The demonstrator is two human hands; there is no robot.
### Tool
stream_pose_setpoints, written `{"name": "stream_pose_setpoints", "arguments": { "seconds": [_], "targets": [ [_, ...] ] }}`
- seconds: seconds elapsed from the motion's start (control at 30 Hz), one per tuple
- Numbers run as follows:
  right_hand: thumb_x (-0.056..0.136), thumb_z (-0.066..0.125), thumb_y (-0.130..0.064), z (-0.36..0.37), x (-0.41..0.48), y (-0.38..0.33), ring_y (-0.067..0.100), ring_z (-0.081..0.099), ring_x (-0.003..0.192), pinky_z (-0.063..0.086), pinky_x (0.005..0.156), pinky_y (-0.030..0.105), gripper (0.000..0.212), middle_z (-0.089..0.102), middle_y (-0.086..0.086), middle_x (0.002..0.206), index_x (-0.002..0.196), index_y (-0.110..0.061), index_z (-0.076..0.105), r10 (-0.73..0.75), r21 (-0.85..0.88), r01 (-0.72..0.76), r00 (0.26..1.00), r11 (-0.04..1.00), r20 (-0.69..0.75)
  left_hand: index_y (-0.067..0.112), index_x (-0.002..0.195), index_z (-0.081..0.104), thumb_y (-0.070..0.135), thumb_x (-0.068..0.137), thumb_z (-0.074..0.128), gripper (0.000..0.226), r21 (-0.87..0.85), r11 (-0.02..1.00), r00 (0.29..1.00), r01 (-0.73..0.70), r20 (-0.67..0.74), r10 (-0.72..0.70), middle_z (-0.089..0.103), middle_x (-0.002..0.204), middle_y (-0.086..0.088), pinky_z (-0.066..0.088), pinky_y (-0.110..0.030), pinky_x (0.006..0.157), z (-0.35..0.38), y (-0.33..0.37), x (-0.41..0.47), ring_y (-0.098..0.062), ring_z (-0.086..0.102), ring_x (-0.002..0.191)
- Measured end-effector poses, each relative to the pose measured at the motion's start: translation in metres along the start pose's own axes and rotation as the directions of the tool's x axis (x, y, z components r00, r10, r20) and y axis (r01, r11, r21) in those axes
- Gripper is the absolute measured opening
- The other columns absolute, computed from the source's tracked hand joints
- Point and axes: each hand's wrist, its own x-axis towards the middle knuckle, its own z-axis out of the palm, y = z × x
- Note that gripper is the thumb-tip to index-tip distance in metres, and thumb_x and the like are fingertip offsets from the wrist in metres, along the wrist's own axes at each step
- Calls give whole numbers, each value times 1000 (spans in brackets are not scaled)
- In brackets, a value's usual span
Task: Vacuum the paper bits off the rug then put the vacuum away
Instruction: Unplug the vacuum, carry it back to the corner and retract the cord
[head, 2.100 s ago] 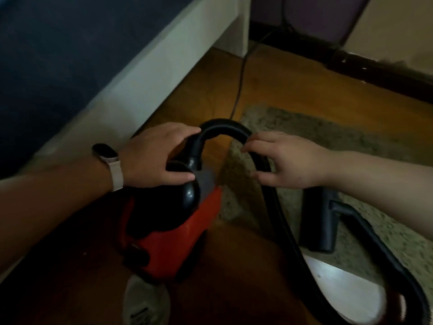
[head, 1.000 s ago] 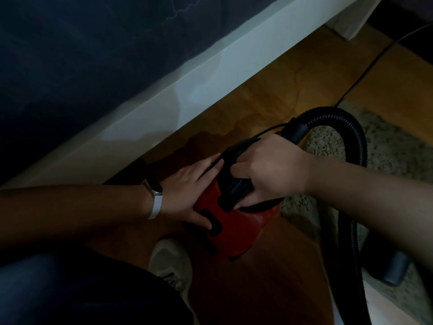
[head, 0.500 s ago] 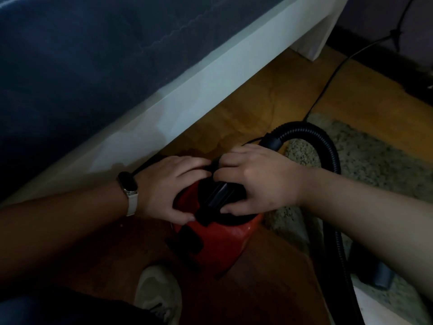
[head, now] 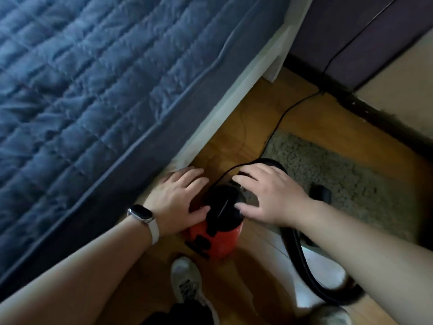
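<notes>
My left hand (head: 178, 198) and right hand (head: 269, 195) rest with fingers (head: 248, 174) spread and loose, gripping nothing, on either side of the black lid of the small red canister vacuum (head: 218, 242). It stands on the wooden floor (head: 234, 127) at centre frame, between the blue quilted bed (head: 93, 102) at left and the speckled beige rug (head: 351, 172) at right, and its black hose (head: 302, 261) trails to the lower right

a smartwatch (head: 140, 213) with a dark rectangular face and a silvery case is worn at the wrist of the left hand (head: 178, 198), fastened by a pale strap (head: 155, 232). the left forearm (head: 93, 261) and right forearm (head: 365, 245) are seen bare. a grey-white laced sneaker (head: 187, 282) is worn below a dark garment (head: 185, 314).
</notes>
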Motion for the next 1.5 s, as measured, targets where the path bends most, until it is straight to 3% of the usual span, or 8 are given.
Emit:
{"name": "stream_pose_setpoints", "arguments": {
  "seconds": [0.23, 0.57, 0.73, 0.93, 1.27, 1.5],
  "targets": [
    [93, 43, -62, -139, -25, -48, 22, 22, 148, 22, 118, 41, 69, 30, 2, 159, 151, -26, 36, 237, 14, -237, 971, 971, 16, 28, 140, 44, 64, 84, 38, 68, -20, 1000, 1000, 12, -21, -12, 42, 150, 0, 32, -43, 113, -147, 16, 14, -23, 33, 142],
    [94, 44, -58, -243, -45, -33, 18, 23, 146, 25, 116, 34, 65, 30, -2, 158, 150, -25, 39, 438, 76, -431, 889, 899, -135, 30, 140, 41, 58, 88, 41, 59, -5, 998, 997, -67, -39, 67, 39, 151, 2, 32, -44, 111, -245, 44, 80, -21, 31, 142],
    [95, 42, -62, -254, -48, 8, 18, 20, 147, 25, 116, 37, 66, 24, -5, 160, 151, -30, 34, 530, 133, -517, 842, 846, -99, 29, 142, 39, 61, 87, 35, 63, -1, 997, 997, -73, -37, 73, 36, 152, 4, 31, -41, 112, -262, 60, 126, -19, 27, 143],
    [94, 37, -67, -272, -39, 82, 18, 19, 148, 26, 116, 40, 69, 19, -7, 161, 153, -31, 29, 596, 191, -579, 801, 793, -47, 29, 144, 36, 59, 90, 41, 62, -23, 998, 998, -65, -26, 65, 33, 153, 6, 29, -39, 113, -273, 88, 210, -16, 26, 143],
    [92, 49, -56, -369, -26, 251, 22, 40, 133, 41, 106, 40, 62, 42, 0, 144, 143, -20, 45, 674, 289, -611, 692, 738, -259, 32, 145, 32, 58, 91, 45, 61, -102, 992, 997, -79, 18, 81, 36, 149, 10, 32, -37, 110, -306, 189, 391, -17, 32, 138],
    [95, 49, -53, -426, -5, 332, 25, 49, 122, 47, 93, 39, 56, 46, 3, 140, 141, -20, 44, 708, 366, -606, 589, 706, -389, 31, 142, 37, 55, 88, 52, 61, -248, 968, 999, -46, 8, 50, 46, 142, 4, 48, -40, 96, -317, 251, 499, -21, 50, 123]
  ]
}}
